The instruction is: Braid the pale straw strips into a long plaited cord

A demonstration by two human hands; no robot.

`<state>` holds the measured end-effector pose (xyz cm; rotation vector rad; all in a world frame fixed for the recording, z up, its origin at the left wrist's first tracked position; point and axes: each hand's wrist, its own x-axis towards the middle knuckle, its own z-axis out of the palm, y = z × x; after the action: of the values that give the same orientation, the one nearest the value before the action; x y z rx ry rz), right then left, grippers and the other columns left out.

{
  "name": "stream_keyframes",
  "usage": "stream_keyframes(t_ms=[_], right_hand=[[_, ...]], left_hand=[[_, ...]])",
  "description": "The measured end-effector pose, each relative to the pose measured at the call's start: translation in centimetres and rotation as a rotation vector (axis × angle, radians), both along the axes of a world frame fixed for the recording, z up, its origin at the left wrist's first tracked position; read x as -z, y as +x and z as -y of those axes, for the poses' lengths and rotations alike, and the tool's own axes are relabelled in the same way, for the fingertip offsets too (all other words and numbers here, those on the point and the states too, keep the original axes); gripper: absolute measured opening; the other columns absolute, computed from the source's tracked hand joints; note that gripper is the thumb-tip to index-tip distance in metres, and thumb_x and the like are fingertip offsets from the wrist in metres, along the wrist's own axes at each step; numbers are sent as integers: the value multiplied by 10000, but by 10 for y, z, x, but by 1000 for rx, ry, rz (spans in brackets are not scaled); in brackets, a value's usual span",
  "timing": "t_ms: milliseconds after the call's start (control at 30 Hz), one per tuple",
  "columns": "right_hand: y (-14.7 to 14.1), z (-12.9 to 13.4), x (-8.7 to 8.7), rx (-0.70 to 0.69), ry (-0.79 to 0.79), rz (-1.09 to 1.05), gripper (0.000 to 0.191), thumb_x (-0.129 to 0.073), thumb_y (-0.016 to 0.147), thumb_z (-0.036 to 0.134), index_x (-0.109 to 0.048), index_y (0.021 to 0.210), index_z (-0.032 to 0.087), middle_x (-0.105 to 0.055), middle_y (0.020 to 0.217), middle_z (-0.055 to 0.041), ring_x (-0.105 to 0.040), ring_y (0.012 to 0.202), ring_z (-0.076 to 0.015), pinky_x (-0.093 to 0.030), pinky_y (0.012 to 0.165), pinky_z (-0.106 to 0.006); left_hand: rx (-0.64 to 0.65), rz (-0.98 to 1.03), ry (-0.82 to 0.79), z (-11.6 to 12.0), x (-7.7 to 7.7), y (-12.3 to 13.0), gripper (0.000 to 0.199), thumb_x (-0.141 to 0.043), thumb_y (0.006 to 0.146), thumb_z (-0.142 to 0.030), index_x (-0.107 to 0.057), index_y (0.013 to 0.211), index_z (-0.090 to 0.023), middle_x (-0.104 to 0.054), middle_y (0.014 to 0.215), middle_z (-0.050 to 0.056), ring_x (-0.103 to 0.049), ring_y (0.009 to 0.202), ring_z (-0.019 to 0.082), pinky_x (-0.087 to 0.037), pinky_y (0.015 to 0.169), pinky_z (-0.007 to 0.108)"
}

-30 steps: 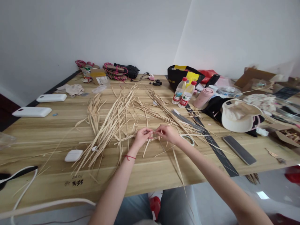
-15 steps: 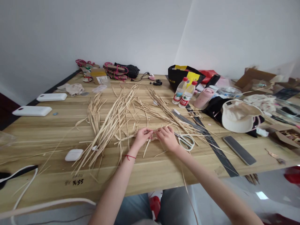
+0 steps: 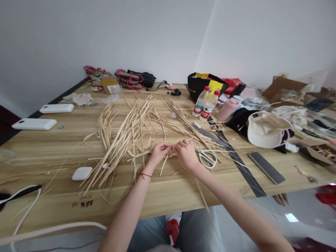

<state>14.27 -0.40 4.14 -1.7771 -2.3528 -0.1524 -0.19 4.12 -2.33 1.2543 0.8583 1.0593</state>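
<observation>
While we work over the desk [image 3: 168, 196], our left hand [image 3: 159, 154] is pinched on the straw braid [image 3: 144, 153], fingertips and thumb together. Our right hand [image 3: 187, 154] is closed on the braid too, fingers bent, fingertips near the left ones. Which strand sits between the right fingertips, we can't tell; the hand covers it.

Braid lies low over the near-middle part of the desk, one stretch running out left of our left hand, another showing between the hands. A long thin strand [image 3: 203, 196] hangs over the near edge, below our right wrist.

Scissors [image 3: 208, 159] lie just right of our right hand, pale handles toward us, blades partly hidden. Loose straw bundle [image 3: 131, 126] sprawls left of and beyond the left hand; second straw bundle [image 3: 183, 120] fans out beyond the right one. White case [image 3: 82, 173] is on our left, near the straw ends. Grey phone [image 3: 266, 167] lies flat on the right. Two bottles with red caps [image 3: 204, 105] stand beyond it, beside the pink tumbler [image 3: 228, 109], black bag [image 3: 206, 86] behind.
</observation>
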Motion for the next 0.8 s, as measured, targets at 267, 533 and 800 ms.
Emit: stream_keyframes(t_ms=[267,533,800], right_hand=[[-2,0,-1,98,-228,-37,148,-396,942,153,-542,959,127,-657,863,-110,-621,746,-185,-362,616,-242],[12,0,0,-76,-171,-156,203,-405,948,181,-598,902,140,-648,875,-92,-613,763,-160,-399,682,-234],[21,-10,2,-197,-173,-354,158,-542,851,110,-692,874,152,-692,847,-83,-621,774,-167,-432,716,-242]], left_hand=[[17,6,-16,1,-2,-1,218,-686,712,-318,-617,786,-125,-637,710,15,-546,539,86,-470,516,209],[4,5,-34,1,-1,0,200,-690,702,-288,-613,786,-124,-643,737,23,-560,561,92,-481,527,216],[11,-3,-44,2,-5,-1,219,-704,693,-303,-608,777,-126,-642,717,18,-576,575,99,-489,532,216]])
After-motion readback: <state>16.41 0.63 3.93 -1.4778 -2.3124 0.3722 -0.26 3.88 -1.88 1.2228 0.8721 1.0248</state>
